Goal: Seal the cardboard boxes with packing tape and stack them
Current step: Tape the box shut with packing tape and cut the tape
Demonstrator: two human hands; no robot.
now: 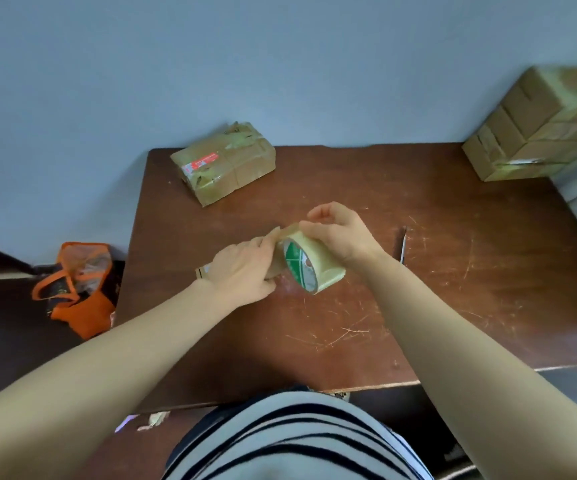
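While the right hand (340,237) curls round the tape roll (314,268), the left hand (245,268) pinches its loose end — the peel is starting, and next calls for a steady pull.

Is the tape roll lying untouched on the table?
No, the left hand and right hand both hold the tape roll.

soft, even, dim light; wide-angle bending at the edges; stacked boxes (543,123) at right blurred.
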